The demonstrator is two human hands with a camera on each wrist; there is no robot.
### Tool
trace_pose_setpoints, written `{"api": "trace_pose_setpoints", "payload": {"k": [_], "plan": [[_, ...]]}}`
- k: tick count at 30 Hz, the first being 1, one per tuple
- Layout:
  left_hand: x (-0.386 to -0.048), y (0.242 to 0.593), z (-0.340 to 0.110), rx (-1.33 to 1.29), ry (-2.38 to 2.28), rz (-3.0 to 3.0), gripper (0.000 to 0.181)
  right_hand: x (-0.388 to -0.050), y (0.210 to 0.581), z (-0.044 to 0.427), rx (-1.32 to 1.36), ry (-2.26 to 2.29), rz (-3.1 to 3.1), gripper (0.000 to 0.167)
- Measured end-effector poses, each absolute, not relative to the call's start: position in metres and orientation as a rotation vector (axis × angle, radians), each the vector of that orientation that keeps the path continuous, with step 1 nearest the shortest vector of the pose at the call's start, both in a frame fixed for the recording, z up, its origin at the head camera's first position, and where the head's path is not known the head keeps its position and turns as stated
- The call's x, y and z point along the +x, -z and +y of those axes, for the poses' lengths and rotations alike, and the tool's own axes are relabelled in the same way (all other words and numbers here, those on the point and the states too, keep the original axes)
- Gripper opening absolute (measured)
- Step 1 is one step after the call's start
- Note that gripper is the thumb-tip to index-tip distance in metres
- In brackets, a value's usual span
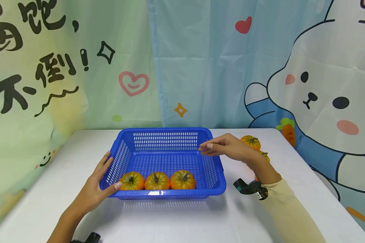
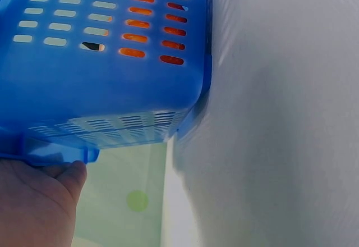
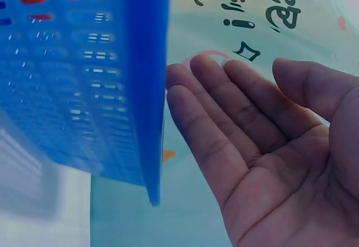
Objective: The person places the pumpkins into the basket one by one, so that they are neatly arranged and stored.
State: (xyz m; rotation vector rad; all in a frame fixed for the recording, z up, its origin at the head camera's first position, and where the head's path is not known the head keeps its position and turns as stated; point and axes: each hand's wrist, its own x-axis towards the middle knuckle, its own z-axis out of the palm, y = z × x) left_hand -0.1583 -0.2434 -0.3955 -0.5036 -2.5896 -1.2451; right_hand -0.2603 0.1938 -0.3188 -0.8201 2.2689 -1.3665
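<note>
A blue plastic basket (image 1: 167, 193) with slotted walls stands on the white table. Three small orange-and-yellow pumpkins (image 1: 156, 181) sit in a row inside it along the front wall. My left hand (image 1: 92, 189) grips the basket's rim at the front left corner, thumb over the front edge. In the left wrist view, the left hand (image 2: 39, 202) meets the rim's underside. Over the basket's right rim hovers my right hand (image 1: 226, 146), fingers extended and nothing held. In the right wrist view, the right hand's (image 3: 269, 151) palm shows beside the basket wall (image 3: 148, 90).
More small pumpkins (image 1: 250, 142) lie on the table right of the basket, partly hidden behind my right forearm. The white table (image 1: 170, 222) extends around the basket. Behind it hangs a printed curtain (image 1: 200, 84) with a cartoon rabbit. Dark camera mounts (image 1: 247, 186) are on my wrists.
</note>
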Motion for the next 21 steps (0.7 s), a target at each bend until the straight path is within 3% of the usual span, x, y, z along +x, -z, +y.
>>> {"api": "trace_pose_setpoints", "payload": {"k": [5, 21], "plan": [[-0.158, 0.395, -0.243, -0.492, 1.253, -2.598, 0.086, -0.254, 0.321, 0.198, -0.747, 1.378, 2.313, 0.04], [-0.158, 0.396, -0.243, -0.497, 1.269, -2.577, 0.085, -0.238, 0.333, 0.212, -0.865, 1.411, 2.426, 0.034]]}}
